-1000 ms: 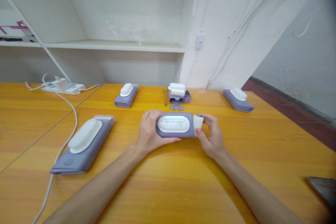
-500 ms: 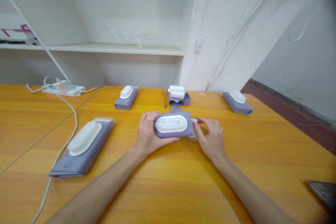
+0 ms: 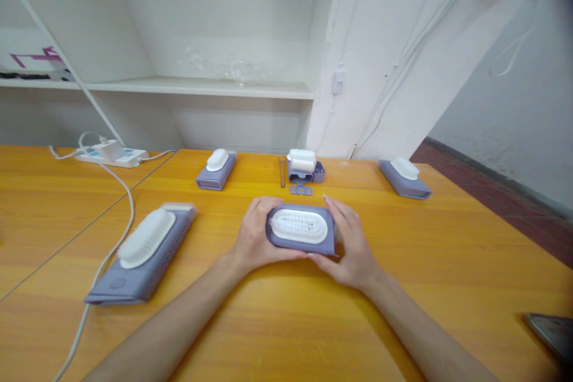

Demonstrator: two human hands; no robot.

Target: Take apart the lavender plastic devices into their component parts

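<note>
A purple-grey brush [image 3: 278, 239] with a white oval bristled pad is held level just above or on the wooden table; I cannot tell which. My left hand [image 3: 256, 233] wraps its left end, fingers behind and thumb along the near edge. At the other end, my right hand [image 3: 351, 245] grips it the same way, the two thumb tips almost meeting. A sliver of a clear end piece [image 3: 339, 241] shows beside the right fingers, mostly hidden. Behind the brush lie a flat purple frame-shaped part [image 3: 301, 190], a coil spring [image 3: 282, 172] and purple-and-white parts [image 3: 302, 161].
A larger brush of the same kind [image 3: 143, 250] lies at left over a white cable [image 3: 129, 197]. Similar brushes stand at back left [image 3: 216, 170] and back right [image 3: 405, 178]. A power strip [image 3: 111, 153] sits far left; a dark flat device [image 3: 553, 334] lies at right.
My right hand has shifted from the clear end piece, which stuck out at the right, to the brush's body. The end piece is now mostly covered. The brush appears slightly lower and farther right.
</note>
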